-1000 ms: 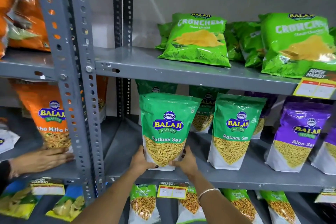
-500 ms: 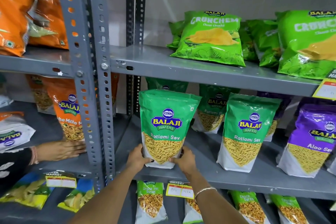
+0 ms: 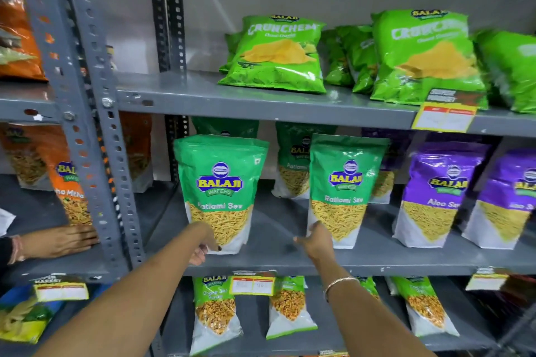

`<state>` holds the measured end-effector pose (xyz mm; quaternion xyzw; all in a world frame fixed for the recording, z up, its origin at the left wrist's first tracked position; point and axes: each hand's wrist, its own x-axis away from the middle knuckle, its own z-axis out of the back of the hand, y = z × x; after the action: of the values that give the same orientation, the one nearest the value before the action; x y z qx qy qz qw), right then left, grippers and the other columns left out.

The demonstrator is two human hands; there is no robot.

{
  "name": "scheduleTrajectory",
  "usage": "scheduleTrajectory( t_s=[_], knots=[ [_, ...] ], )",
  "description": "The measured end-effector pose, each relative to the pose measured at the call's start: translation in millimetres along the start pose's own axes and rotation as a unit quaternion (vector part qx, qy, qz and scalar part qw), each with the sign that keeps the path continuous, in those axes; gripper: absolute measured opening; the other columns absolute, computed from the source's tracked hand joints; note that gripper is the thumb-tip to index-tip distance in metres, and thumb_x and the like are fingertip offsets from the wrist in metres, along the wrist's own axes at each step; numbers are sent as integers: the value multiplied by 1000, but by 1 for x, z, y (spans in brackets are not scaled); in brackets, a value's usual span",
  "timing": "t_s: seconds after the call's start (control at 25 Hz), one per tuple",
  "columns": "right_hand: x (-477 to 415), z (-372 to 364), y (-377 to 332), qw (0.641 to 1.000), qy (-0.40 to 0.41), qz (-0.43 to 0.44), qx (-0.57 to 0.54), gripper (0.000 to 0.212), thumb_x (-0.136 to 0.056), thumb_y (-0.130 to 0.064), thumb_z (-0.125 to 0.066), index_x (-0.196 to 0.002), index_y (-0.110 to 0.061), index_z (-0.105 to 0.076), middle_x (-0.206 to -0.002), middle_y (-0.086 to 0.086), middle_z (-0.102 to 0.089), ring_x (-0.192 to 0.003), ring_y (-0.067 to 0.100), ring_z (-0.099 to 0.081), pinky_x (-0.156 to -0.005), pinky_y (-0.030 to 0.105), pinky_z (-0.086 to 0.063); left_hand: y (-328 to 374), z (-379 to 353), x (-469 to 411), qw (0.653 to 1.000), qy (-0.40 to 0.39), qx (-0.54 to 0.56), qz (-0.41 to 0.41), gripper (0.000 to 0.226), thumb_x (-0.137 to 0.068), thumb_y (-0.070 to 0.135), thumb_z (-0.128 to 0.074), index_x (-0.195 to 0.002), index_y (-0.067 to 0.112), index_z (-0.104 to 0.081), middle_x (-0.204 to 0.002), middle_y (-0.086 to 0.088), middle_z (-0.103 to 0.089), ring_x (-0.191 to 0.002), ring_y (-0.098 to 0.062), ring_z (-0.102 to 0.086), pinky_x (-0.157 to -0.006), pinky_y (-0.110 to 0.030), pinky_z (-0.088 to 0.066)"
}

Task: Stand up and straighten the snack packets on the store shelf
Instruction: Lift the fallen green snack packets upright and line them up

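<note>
Head view, left hand: The left hand [image 3: 203, 246] rests at the bottom left corner of the first green Ratlami Sev packet [image 3: 222, 191]. The fingers curl loosely against the bag; I cannot tell if they pinch it.
Head view, right hand: The right hand [image 3: 317, 242] is open with fingers spread, next to the bottom of the second green Ratlami Sev packet [image 3: 343, 188]. It looks like it is touching the bag, not holding it.
Where the packets are: Both green bags stand up on the middle shelf [image 3: 290, 258], facing front, with a gap between them. Purple Aloo Sev packets [image 3: 441, 194] stand to the right.
Why held so: I think the left hand steadies the first bag so it does not tip, while the right hand goes for the next bag to fix.
Other things: Crunchem bags [image 3: 275, 55] lean back on the top shelf. Another person's hand [image 3: 66, 240] lies flat on the next shelf by an orange packet [image 3: 71, 182].
What changed: Half a second ago both hands were holding the bottom of the first bag. Now the right hand has let go and moved over to the second bag. The camera has turned a little to the right.
</note>
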<state>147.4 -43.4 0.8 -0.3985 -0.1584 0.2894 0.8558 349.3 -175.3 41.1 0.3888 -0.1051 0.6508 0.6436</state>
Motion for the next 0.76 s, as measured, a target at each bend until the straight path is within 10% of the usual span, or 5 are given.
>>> scheduleTrajectory(
  t_s=[0.16,0.4,0.64,0.76],
  knots=[
    [-32,69,46,994,89,-60,-3,68,-67,-16,-80,-119,6,-41,-126,28,-51,-121,41,-46,-96,44,-43,71,-59,34,995,2,-38,-94,42,-87,35,-60,-105,-3,-57,-81,-11,-60,-87,-24,-63,-94,-33,-50],
    [-82,100,86,994,-67,-34,-79,99,-68,-14,-81,-142,6,-18,-147,23,-35,-137,34,-34,-109,42,-34,142,-152,30,951,94,164,-243,79,-79,23,-72,-143,-1,-33,-150,-16,-38,-137,-27,-39,-111,-32,-33],
    [-104,90,102,990,-59,-9,-125,52,-64,-2,-81,-107,11,-56,-112,25,-64,-102,31,-60,-93,46,-50,163,-176,11,919,163,250,-256,24,-73,8,-76,-87,5,-57,-113,-25,-66,-102,-33,-62,-84,-42,-49],
    [-93,85,98,992,-49,-3,-119,52,-63,-4,-82,-107,10,-57,-108,22,-66,-92,22,-57,-90,39,-50,155,-173,9,922,196,216,-253,44,-75,12,-75,-59,21,-35,-106,-22,-68,-84,-23,-57,-66,-30,-38]
  ],
)
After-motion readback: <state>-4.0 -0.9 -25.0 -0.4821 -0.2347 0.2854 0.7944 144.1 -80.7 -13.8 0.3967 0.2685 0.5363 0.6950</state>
